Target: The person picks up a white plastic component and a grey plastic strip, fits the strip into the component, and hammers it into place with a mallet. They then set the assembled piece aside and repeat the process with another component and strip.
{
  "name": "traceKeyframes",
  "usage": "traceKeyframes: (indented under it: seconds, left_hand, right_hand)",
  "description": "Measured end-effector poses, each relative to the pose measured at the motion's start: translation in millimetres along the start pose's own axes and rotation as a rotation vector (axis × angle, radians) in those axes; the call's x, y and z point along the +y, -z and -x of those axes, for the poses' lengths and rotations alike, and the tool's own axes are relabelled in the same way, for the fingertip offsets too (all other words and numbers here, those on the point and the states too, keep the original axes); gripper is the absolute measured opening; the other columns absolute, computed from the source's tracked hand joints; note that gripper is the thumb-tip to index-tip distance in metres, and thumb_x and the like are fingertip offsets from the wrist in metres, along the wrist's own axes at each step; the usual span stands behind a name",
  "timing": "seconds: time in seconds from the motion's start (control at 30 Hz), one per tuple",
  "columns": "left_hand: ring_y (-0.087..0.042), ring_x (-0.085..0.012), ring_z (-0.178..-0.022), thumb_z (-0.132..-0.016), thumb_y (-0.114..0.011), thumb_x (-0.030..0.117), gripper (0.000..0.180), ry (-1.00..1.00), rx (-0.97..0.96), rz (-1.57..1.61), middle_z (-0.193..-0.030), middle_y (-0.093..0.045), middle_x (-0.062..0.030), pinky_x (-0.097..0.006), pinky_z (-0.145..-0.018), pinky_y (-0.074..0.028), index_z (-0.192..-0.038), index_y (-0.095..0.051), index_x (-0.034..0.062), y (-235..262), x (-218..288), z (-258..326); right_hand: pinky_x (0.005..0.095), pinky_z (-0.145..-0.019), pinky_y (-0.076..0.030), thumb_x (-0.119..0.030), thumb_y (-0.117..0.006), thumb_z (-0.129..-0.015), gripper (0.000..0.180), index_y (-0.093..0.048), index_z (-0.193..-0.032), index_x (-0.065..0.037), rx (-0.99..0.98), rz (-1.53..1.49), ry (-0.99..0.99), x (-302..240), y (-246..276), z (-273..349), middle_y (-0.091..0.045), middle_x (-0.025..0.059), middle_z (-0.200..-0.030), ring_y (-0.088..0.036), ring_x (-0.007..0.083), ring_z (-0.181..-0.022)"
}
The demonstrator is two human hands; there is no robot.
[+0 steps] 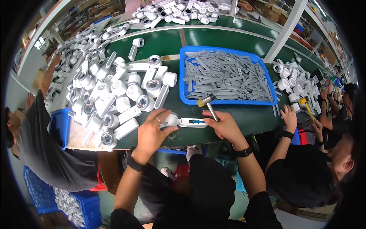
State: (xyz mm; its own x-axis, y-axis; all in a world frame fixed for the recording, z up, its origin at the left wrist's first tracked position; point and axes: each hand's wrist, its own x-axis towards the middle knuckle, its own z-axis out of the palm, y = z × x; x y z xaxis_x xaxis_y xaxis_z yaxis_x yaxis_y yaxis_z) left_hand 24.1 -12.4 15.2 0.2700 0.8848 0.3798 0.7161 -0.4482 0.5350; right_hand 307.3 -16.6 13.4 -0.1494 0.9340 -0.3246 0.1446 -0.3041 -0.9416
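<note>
In front of me a white handheld fan [189, 122] lies on its side at the bench's near edge. Its handle is uncovered, and a blue battery-like cylinder shows inside. My left hand [150, 129] is closed around the fan's round head, thumb and fingers on either side. My right hand [225, 128] grips a two-faced hammer [206, 100], with one yellow face and a metal middle. The hammer head points up and away from me. My right fingertips also touch the end of the fan's handle.
Many similar white fans [122, 91] are heaped to the left. A blue tray [182, 76] full of grey strips stands beyond my hands. More fans [183, 11] lie on the green conveyor [160, 42]. Co-workers sit close on both sides; the right one holds a yellow-headed hammer [305, 105].
</note>
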Motion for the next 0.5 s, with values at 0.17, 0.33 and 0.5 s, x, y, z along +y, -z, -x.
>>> traceKeyframes:
  seconds: [0.17, 0.33, 0.5]
  left_hand:
    - [-0.056, -0.0162, -0.089, -0.099, -0.058, 0.005, 0.045, 0.466, -0.367, 1.62, -0.114, -0.065, -0.0099, -0.027, -0.082, -0.045, -0.142, -0.05, -0.0067, 15.4, 23.7, 4.3]
    - [-0.058, -0.0274, -0.127, -0.104, -0.058, 0.014, 0.051, 0.46, -0.346, 1.777, -0.145, -0.055, -0.0189, -0.038, -0.105, -0.048, -0.149, -0.044, -0.0063, -5.1, 56.6, -6.8]
    - [-0.047, -0.0299, -0.142, -0.105, -0.058, 0.016, 0.06, 0.446, -0.27, 1.899, -0.156, -0.043, -0.0191, -0.045, -0.118, -0.037, -0.157, -0.035, -0.0036, -16.9, 66.6, -9.7]
  right_hand:
    - [0.0244, -0.04, -0.03, -0.019, -0.072, -0.098, 0.034, -0.069, -0.129, -0.005, -0.006, -0.051, 0.062, -42.5, -2.9, 44.5, -0.051, -0.0052, -0.063, -0.043, 0.0036, -0.043]
    - [0.0202, -0.043, -0.032, -0.012, -0.076, -0.095, 0.03, -0.07, -0.124, -0.006, 0.04, 0.048, 0.252, -43.3, -33.5, 52.3, -0.063, -0.0042, -0.084, -0.047, 0.0002, -0.05]
    - [0.0192, -0.048, -0.037, -0.014, -0.08, -0.091, 0.032, -0.071, -0.12, -0.005, 0.204, 0.224, 0.579, -21.2, -44.3, 44.1, -0.068, -0.0011, -0.1, -0.051, 0.0031, -0.056]
